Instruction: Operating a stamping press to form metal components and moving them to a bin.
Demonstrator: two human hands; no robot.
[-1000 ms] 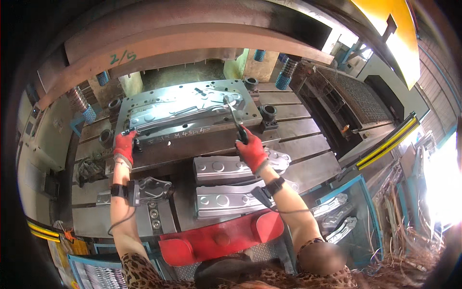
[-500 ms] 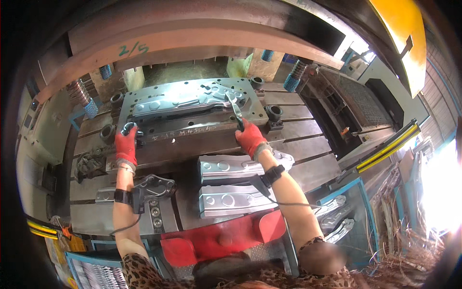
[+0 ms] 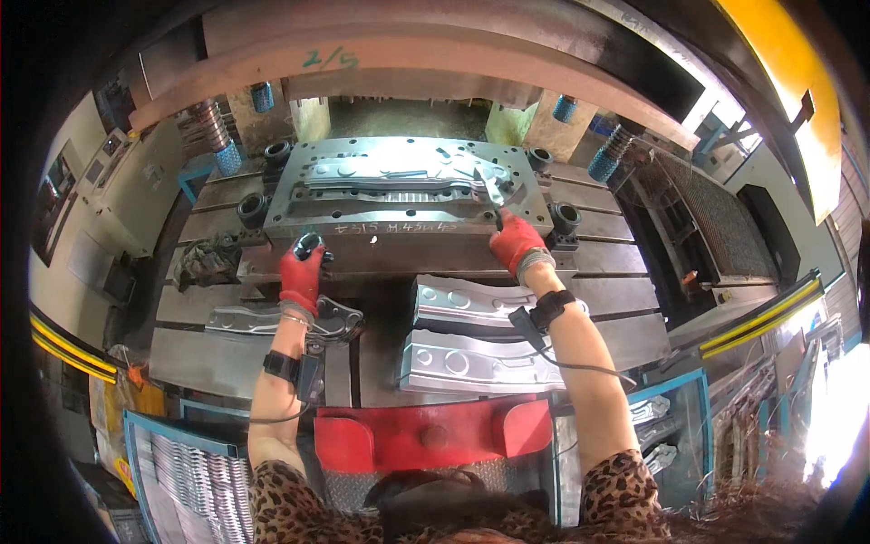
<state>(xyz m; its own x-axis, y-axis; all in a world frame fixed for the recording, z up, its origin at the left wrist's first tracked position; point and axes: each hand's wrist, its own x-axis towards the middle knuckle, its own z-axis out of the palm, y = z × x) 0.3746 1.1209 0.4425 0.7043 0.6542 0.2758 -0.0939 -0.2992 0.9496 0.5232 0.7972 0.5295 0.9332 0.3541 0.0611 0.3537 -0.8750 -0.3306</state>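
Observation:
A long pressed metal part [image 3: 362,172] lies on the die block [image 3: 299,215] ahead of me, bare die surface showing along its near side. My right hand [image 3: 518,243], in a red glove, is closed around the dark handle of a metal hand tool [image 3: 493,189]. The tool's far end meets the part's right end; whether it grips there is too small to tell. Just in front of the die's left corner, my red-gloved left hand [image 3: 302,272] is closed on a round, shiny metal tool [image 3: 309,243] with a dark section, its exact kind unclear.
Two similar pressed parts [image 3: 471,361] lie nearer on the press bed, another [image 3: 245,319] beneath my left wrist. Guide bushings [image 3: 252,210] stand at the die's corners; the press ram [image 3: 408,54] hangs above. Nearer are a red panel [image 3: 435,435] and a rack of stacked parts [image 3: 195,476].
The whole view has shifted, so the scene sits further right. More of the die shows in front of the pressed part. Both hands still hold their tools.

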